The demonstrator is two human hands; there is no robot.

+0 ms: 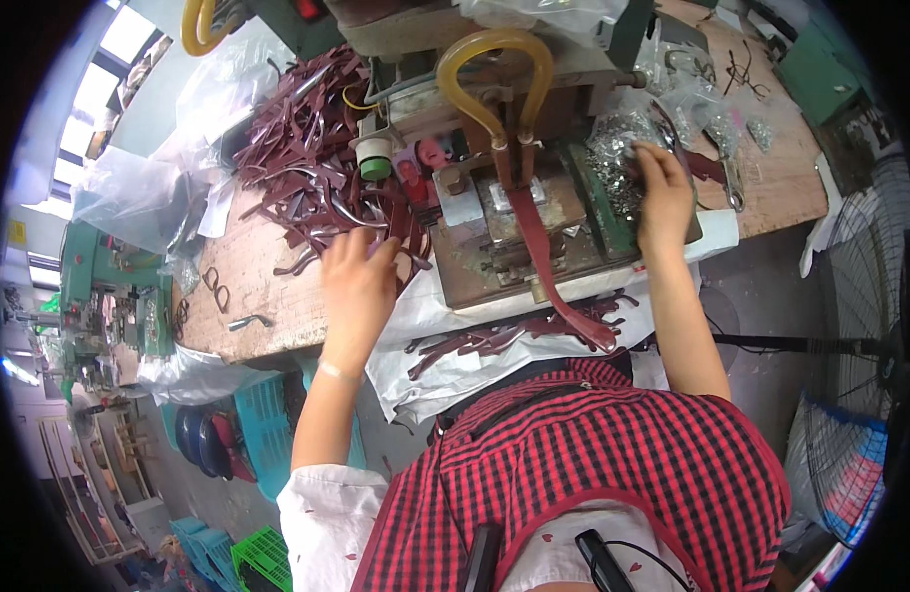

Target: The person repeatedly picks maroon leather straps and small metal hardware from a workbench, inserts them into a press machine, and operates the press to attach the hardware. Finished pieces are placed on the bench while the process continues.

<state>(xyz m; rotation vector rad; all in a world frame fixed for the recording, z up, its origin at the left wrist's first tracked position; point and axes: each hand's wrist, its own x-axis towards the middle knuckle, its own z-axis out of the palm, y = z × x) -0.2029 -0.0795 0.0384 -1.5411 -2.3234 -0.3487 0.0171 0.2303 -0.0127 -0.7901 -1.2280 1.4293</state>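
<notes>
My left hand (358, 281) reaches over the near edge of a large pile of dark red strips (312, 148), fingers spread and bent down among them. My right hand (664, 197) is at a heap of small shiny metal pieces (618, 163) right of the press machine (455, 242). Its fingers are curled together; anything between them is too small to make out. A dark red strap (539, 247) hangs from the middle of the machine toward me, its wide end low, with neither hand on it. More red strips (514, 335) lie on white sheeting across my lap.
A yellow tube (445, 74) loops above the machine, beside a green button (374, 168). Scissors (216, 286) lie on the wooden table (253, 321) at left. Plastic bags (144, 212) stand behind them. A black wire fan (855, 345) is on my right, blue crates (263, 434) below left.
</notes>
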